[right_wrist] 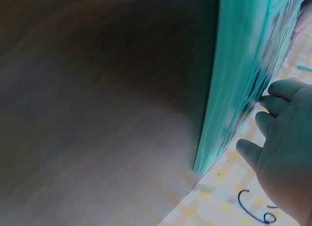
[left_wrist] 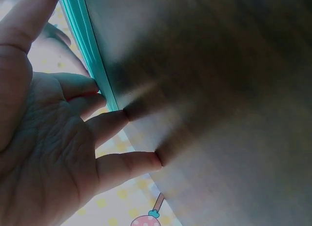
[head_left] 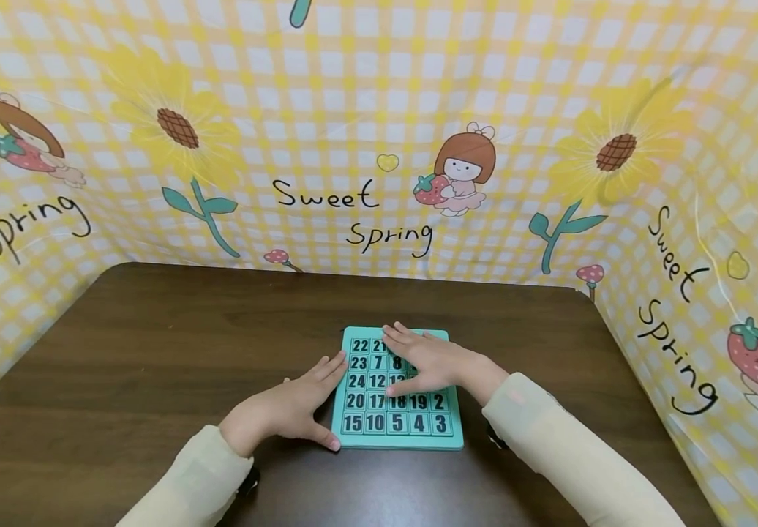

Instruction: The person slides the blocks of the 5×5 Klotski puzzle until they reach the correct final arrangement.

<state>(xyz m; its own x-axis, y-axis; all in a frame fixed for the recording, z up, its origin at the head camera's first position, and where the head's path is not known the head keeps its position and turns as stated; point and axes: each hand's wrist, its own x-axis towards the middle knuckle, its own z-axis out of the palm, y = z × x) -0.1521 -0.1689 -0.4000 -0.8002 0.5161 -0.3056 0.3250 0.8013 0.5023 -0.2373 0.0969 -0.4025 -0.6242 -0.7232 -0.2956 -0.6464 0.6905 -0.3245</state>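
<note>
A turquoise number slide puzzle (head_left: 397, 424) lies flat on the brown table, its square tiles printed with dark numerals. My left hand (head_left: 293, 405) steadies its left side, thumb at the near left corner and straight fingertips at the left edge. In the left wrist view, the fingers (left_wrist: 129, 170) are spread, some touching the table beside the turquoise edge. Over the upper right tiles extends my right hand (head_left: 434, 361), fingers loosely straight and hiding several numbers. Seen from the right wrist, its fingertips (right_wrist: 268, 102) are right at the tile face.
The dark wood table (head_left: 155, 351) reaches out on both sides of the puzzle. A yellow checked cloth (head_left: 326, 110) with flowers and lettering stands as a wall behind the table and along both sides. Pale sleeves (head_left: 550, 432) cover both forearms.
</note>
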